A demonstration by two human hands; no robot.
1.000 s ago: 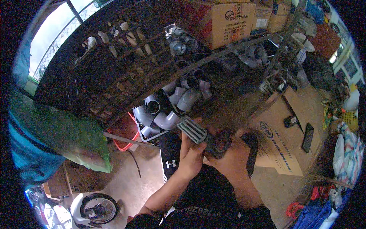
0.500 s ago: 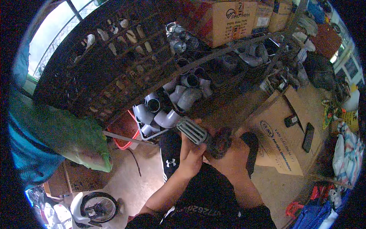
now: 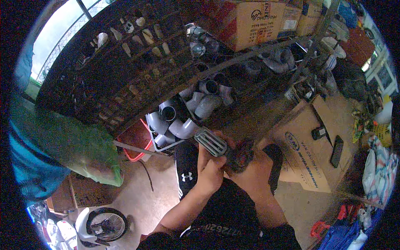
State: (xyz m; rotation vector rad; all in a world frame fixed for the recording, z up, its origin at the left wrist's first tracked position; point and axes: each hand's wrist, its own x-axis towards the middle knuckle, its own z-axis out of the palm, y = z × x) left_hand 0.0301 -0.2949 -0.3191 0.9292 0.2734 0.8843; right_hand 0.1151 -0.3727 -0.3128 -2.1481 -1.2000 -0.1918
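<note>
At far left, a translucent green plastic bag point(image 3: 89, 154) hangs above a spoked black-tyred wheel with a white fender point(image 3: 108, 225). Next comes a red plastic basin point(image 3: 132, 135), then a pale-rimmed tray point(image 3: 170, 146) of grey plastic pipe elbows point(image 3: 181, 128). Just right of the tray, the left hand point(image 3: 210, 173) has its fingers wrapped around a pale grey, slotted, cylindrical piece point(image 3: 211, 142), thumb against its lower end. The right hand point(image 3: 251, 168), beside it, is curled around a dark, partly reddish rounded object point(image 3: 240, 159) touching or joined to that piece; I cannot tell which, and its fingertips are lost in shadow. Both objects are above the person's lap. Farther right, a flat brown cardboard sheet point(image 3: 301, 127) bears a small black boxy item point(image 3: 318, 133) and a dark oblong slab point(image 3: 337, 151).

Compared with half a second earlier, both grips look unchanged; the shelf and boxes behind sit slightly farther right in view.
</note>
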